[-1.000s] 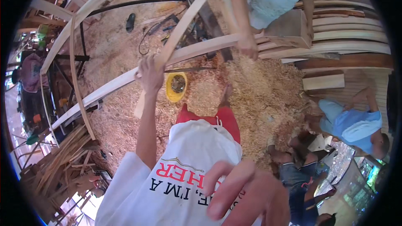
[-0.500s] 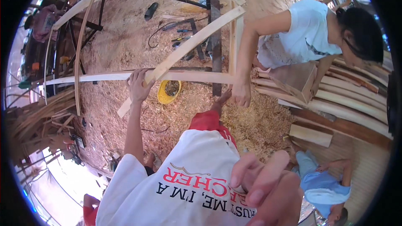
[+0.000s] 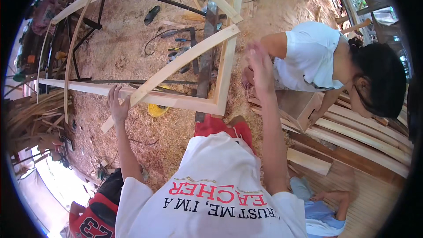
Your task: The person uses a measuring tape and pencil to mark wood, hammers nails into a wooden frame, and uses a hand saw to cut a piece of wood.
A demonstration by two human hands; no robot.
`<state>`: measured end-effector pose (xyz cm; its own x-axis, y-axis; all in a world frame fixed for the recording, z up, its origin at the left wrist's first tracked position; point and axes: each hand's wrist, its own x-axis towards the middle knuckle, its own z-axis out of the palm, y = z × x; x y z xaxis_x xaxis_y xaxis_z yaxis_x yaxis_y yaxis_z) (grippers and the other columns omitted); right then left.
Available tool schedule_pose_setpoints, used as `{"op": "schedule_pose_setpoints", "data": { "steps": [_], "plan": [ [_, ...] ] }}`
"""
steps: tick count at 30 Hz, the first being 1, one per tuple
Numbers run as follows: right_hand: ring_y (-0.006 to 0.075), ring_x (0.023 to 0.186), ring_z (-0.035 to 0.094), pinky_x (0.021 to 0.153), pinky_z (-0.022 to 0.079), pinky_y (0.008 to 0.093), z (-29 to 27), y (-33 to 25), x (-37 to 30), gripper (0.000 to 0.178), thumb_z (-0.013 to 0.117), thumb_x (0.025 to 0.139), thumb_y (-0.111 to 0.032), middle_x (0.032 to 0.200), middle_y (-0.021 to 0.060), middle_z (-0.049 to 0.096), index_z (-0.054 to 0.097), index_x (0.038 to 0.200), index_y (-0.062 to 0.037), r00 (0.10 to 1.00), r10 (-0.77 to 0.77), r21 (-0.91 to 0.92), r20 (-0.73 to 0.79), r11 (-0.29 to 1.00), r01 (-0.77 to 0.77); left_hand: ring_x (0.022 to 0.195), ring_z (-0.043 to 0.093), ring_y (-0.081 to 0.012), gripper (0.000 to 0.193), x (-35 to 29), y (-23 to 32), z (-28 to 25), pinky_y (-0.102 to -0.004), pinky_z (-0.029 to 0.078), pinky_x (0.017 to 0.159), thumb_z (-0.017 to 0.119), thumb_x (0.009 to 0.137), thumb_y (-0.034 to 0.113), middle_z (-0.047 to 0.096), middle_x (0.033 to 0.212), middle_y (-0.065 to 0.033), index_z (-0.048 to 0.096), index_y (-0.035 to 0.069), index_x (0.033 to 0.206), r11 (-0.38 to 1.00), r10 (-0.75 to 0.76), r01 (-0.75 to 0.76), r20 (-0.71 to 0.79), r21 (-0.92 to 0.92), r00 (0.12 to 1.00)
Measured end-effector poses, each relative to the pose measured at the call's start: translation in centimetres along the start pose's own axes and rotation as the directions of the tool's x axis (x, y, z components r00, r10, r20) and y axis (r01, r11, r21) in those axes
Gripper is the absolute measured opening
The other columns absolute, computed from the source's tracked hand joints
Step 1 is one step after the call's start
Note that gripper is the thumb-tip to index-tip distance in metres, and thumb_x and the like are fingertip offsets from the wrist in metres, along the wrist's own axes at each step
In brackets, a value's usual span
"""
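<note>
The right hand point(image 3: 262, 68) has stretched forward from the white shirt point(image 3: 216, 161).

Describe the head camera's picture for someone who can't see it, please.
A person's left hand rests on a light wooden frame, next to a slat lying slantwise across it, while the blurred right hand is raised, empty. To the right, a co-worker in white bends beside a wooden box; wood shavings litter the ground.

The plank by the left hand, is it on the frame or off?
On: the plank crosses over the frame, hiding part of it.
</note>
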<state>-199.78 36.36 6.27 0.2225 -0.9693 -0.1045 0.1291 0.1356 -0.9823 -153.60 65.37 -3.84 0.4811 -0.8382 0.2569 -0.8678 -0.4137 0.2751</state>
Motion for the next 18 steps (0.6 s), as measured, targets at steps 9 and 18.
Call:
{"op": "schedule_pose_setpoints", "data": {
  "steps": [9,18],
  "plan": [
    [0.0315,0.142,0.044,0.117,0.036,0.0402,-4.6,3.7,9.2,0.064,0.058,0.103,-0.024,0.149,0.0257,0.046,0.030,0.153,0.0042,0.999,-0.049,-0.073,0.015,0.996,0.050,0.138,0.045,-0.0379,0.054,1.1,2.0,0.6,-0.0501,0.035,0.115,0.075,0.084,0.026,0.054,0.144,-0.0160,0.061,0.010,0.133,0.999,0.010,-0.008,-0.057,0.037,0.998],
    [0.0388,0.113,0.058,0.100,0.048,0.0441,-0.5,12.7,17.5,0.049,0.064,0.089,-0.016,0.125,0.0266,0.055,0.051,0.129,0.0101,0.905,-0.033,-0.282,-0.424,0.955,-0.097,0.098,0.068,-0.0417,0.042,13.0,29.0,9.3,-0.0493,0.051,0.089,0.064,0.093,0.037,0.072,0.103,-0.0218,0.070,0.004,0.117,0.969,-0.122,0.188,0.351,-0.162,0.928]
  ]
}}
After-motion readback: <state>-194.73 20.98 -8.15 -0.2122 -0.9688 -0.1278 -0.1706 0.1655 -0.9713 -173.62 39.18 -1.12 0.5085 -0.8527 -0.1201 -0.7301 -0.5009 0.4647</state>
